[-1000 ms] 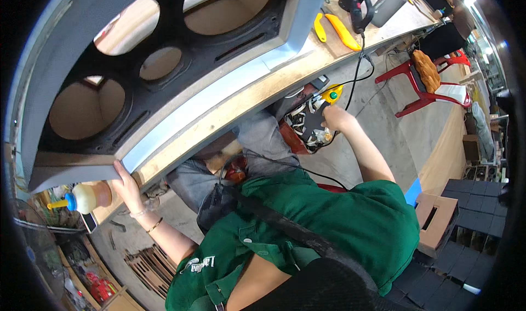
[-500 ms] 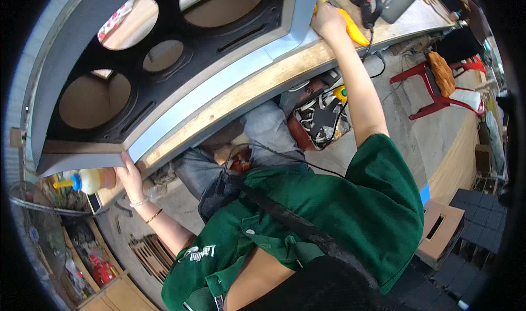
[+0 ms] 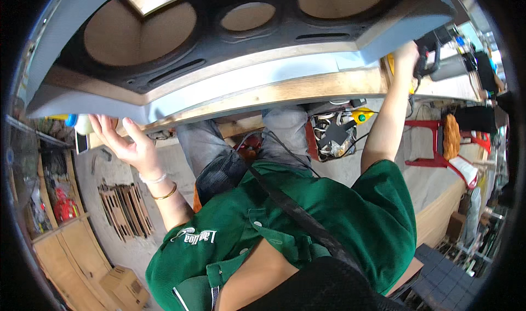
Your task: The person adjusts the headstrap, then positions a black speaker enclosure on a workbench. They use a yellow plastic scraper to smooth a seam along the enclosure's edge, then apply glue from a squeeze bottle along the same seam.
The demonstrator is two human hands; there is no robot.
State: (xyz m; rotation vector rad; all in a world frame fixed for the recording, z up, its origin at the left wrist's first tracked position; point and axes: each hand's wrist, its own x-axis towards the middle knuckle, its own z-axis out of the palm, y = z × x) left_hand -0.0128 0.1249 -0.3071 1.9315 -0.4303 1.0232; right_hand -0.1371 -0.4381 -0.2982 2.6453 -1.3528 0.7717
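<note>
- Nearest me on the left, a cardboard box sits on the floor; its contents don't show.
- Right of the person's knees, a red bin holds white scraps, a dark flat piece and clear plastic.
- At the bench, the left hand has its fingers spread apart, just beside the speaker cabinet's left corner; I can't tell whether they touch it.
- Near that hand, a squeeze bottle with a blue cap contains something pale.
- The speaker cabinet rests on the bench. Grey-blue covering already lines its near rim; the round openings show brown inner walls and no drivers, so it looks unfinished.
- Far right, the right hand is beside a yellow-handled tool; its finger closure is hidden.
</note>
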